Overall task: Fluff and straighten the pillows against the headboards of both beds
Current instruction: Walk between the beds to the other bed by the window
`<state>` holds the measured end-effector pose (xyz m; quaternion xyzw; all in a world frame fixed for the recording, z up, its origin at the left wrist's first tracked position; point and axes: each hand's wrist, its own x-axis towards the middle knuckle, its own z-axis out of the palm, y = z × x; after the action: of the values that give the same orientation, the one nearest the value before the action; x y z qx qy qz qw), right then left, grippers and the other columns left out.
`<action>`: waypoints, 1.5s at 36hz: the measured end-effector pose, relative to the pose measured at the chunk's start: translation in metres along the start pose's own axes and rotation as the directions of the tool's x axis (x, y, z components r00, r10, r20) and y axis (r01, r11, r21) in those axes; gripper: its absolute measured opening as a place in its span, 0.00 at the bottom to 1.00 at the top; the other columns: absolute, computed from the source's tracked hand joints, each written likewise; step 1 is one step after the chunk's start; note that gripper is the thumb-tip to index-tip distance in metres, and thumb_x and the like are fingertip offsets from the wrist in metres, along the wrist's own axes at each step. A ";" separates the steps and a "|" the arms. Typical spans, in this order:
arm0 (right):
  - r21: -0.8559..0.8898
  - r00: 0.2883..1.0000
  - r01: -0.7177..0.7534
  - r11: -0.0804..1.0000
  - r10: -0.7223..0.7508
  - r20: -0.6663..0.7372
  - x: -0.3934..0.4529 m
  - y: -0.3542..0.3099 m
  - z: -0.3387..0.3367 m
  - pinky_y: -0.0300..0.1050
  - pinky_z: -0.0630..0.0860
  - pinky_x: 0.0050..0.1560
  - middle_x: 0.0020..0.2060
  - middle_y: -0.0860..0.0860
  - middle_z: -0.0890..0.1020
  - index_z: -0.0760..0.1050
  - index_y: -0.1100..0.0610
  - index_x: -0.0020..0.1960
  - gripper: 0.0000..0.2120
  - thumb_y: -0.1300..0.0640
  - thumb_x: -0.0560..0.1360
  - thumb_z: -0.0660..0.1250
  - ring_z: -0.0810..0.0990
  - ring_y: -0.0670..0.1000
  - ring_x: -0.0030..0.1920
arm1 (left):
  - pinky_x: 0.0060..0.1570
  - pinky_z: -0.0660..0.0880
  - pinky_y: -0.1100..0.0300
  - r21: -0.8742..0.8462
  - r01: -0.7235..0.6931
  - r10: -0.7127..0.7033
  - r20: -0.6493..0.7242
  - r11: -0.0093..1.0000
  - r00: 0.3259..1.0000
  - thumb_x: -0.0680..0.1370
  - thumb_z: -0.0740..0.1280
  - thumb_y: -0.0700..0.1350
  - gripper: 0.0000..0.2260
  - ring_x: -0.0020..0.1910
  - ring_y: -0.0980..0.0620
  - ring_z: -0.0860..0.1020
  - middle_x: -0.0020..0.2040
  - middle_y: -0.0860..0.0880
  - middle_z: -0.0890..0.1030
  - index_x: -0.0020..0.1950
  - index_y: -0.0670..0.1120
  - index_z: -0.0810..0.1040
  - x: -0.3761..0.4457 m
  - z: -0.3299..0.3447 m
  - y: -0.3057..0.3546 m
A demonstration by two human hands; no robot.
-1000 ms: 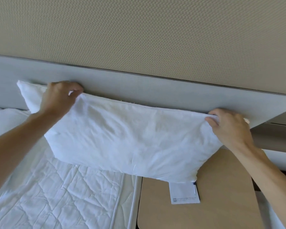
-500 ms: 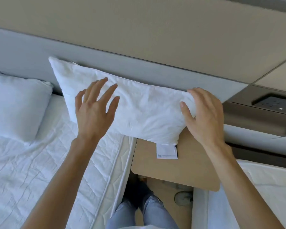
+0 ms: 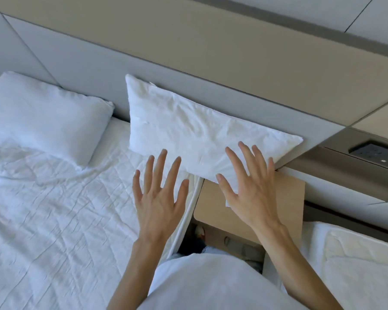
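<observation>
A white pillow point(image 3: 188, 128) leans against the grey headboard point(image 3: 94, 70) at the right end of the left bed, its lower right corner hanging over the bedside table. A second white pillow point(image 3: 43, 117) lies to its left against the same headboard. My left hand point(image 3: 159, 193) hovers with straight, spread fingers just in front of the leaning pillow's lower edge, holding nothing. My right hand point(image 3: 249, 184) is also spread flat, its fingertips over the pillow's lower right part; whether it touches cannot be told.
A light wooden bedside table point(image 3: 213, 204) stands between the beds, with a small white card partly under my right hand. The left bed's quilted sheet point(image 3: 54, 215) is wrinkled. The second bed point(image 3: 354, 260) shows at the lower right. A socket panel point(image 3: 376, 153) sits on the wall ledge.
Both hands let go of the pillow's top edge and drew back with fingers spread. The pillow now rests against the headboard. The camera has pulled back and down.
</observation>
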<state>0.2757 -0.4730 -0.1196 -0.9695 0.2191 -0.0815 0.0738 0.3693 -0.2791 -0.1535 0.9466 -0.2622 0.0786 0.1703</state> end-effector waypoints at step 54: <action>0.394 -0.160 0.910 -0.128 -0.986 0.051 -0.121 -0.211 0.005 0.64 0.61 0.74 0.76 0.46 0.66 0.61 0.43 0.76 0.29 0.38 0.75 0.56 0.63 0.52 0.77 | 0.77 0.51 0.40 0.037 0.998 -0.831 -0.556 -0.055 -0.025 0.81 0.56 0.60 0.19 0.80 0.52 0.54 0.79 0.56 0.62 0.73 0.63 0.68 -0.317 -0.077 0.070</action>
<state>0.2561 -0.2312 -0.1023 -0.7871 -0.6017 0.0330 0.1317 0.0585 -0.1589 -0.1372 0.8307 0.5302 0.1700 0.0044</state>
